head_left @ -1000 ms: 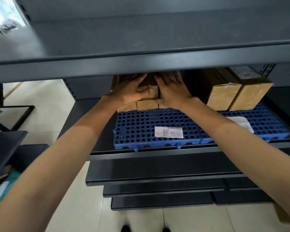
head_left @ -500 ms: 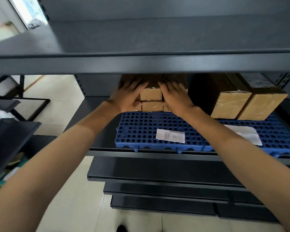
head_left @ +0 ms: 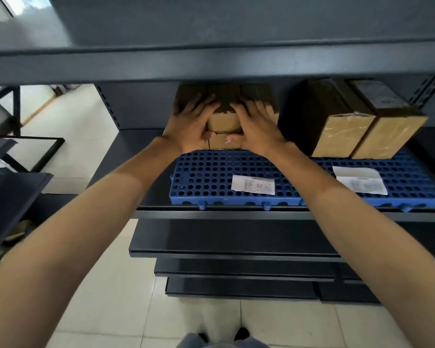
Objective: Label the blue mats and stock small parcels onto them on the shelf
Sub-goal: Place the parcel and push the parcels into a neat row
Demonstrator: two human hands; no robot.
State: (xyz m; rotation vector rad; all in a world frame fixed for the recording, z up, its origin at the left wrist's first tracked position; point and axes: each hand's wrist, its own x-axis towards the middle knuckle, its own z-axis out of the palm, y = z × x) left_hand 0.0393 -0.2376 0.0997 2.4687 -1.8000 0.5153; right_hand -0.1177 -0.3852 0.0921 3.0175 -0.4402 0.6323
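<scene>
At the bottom edge of the frame the toes of dark shoes (head_left: pixel 241 332) stand on pale floor tiles (head_left: pixel 116 292), and two bare forearms rise from the lower corners toward the middle of the frame. Above the shoes, the stepped front edges of lower dark shelves (head_left: pixel 236 237) climb to the shelf board (head_left: pixel 236 214) that carries the goods. On it lie two perforated blue mats side by side, their long axes running left to right: the left blue mat (head_left: pixel 206 177) in mid-frame and the right blue mat (head_left: pixel 412 179) at the right edge. Each bears a white paper label near its front edge, the left label (head_left: pixel 253 184) lying flat and the right label (head_left: pixel 360 180) slightly skewed; both carry small printed lines too fine to read. At the back of the left mat sits a stack of small brown cardboard parcels (head_left: pixel 222 121). The left hand (head_left: pixel 190 126) and right hand (head_left: pixel 258 126) lie against the stack's front on either side, fingers spread and pointing into the shelf, thumbs turned toward each other. On the right mat stand two taller taped parcels (head_left: pixel 362 131), touching, their long axes running back into the shelf. A dark upper shelf (head_left: pixel 211 64) spans the top of the frame.
</scene>
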